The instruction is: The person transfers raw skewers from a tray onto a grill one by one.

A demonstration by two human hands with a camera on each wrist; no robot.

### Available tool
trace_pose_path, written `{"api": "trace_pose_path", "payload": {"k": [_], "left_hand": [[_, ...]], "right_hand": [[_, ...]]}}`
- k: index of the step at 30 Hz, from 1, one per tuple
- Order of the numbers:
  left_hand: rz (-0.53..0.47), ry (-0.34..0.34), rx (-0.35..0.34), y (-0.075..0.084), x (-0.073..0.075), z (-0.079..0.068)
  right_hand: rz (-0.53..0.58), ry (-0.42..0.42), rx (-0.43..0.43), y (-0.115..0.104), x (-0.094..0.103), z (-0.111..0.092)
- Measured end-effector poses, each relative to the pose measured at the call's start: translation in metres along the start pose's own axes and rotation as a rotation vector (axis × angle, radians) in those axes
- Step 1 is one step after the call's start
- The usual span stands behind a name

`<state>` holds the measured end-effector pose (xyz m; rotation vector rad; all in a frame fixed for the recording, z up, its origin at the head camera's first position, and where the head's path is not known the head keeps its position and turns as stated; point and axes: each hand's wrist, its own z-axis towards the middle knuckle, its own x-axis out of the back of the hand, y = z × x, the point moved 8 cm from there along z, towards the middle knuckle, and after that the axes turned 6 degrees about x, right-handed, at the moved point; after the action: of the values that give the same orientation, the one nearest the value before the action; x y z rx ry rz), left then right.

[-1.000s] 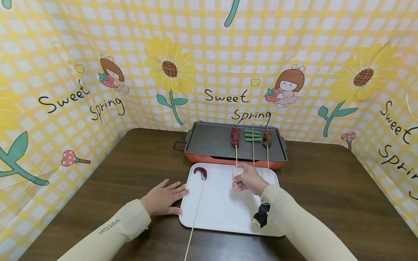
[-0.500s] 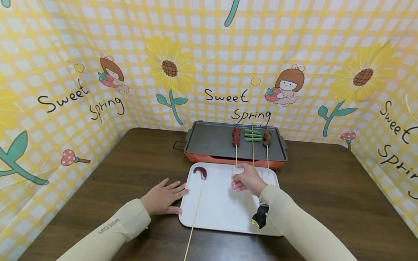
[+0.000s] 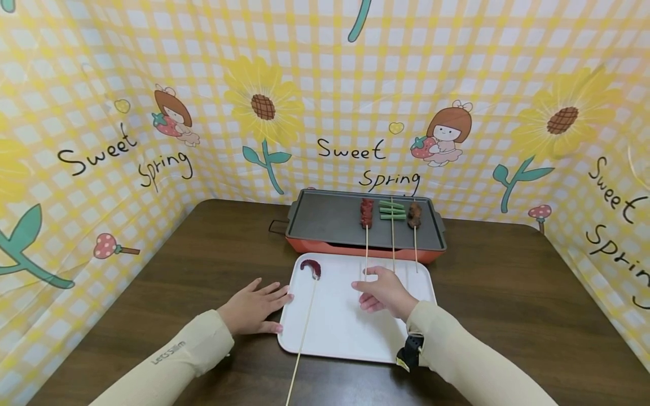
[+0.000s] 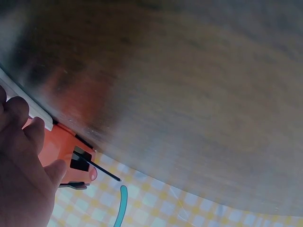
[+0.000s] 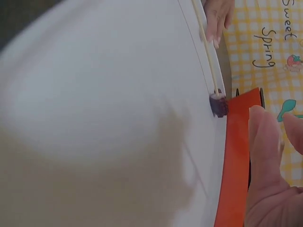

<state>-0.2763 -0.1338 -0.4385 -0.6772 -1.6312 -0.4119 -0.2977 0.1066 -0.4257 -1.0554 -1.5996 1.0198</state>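
On the grill pan [image 3: 325, 217] lie three skewers: red meat chunks [image 3: 367, 214], green vegetable pieces [image 3: 392, 216] and a browned piece [image 3: 414, 215]. Their sticks stick out over the near rim. My right hand [image 3: 386, 290] hovers above the white tray [image 3: 345, 338], beside the red meat skewer's stick end. In the right wrist view its thumb and finger [image 5: 267, 156] are apart, with no stick visible between them. A skewer with a curved dark-red piece [image 3: 311, 268], like an octopus tentacle, lies on the tray's left. My left hand [image 3: 252, 309], fingers spread, touches the tray's left edge.
The grill has an orange base [image 3: 315, 246] and a wire handle [image 3: 276, 226] on its left. It stands on a brown wooden table [image 3: 508, 293], just behind the tray. A checked cloth [image 3: 335, 101] hangs behind the table and along both sides.
My right hand has let go of the red meat skewer's stick and drawn back slightly toward me, its fingers parting. The skewer stays on the grill. My left hand has not moved.
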Motion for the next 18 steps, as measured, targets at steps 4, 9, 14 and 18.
{"api": "trace_pose_path", "payload": {"k": [4, 9, 14, 18], "left_hand": [[-0.004, 0.000, 0.003, 0.000, 0.000, 0.000], [-0.010, -0.002, 0.001, 0.000, -0.001, 0.001], [0.000, 0.001, 0.001, 0.000, 0.000, 0.000], [0.006, 0.000, 0.003, 0.001, 0.001, 0.000]], "right_hand": [[0.000, -0.026, 0.002, 0.005, -0.007, -0.009], [-0.017, -0.066, 0.005, 0.012, -0.015, -0.020], [-0.026, -0.097, 0.013, 0.018, -0.022, -0.029], [-0.038, -0.123, 0.006, 0.023, -0.025, -0.035]]}}
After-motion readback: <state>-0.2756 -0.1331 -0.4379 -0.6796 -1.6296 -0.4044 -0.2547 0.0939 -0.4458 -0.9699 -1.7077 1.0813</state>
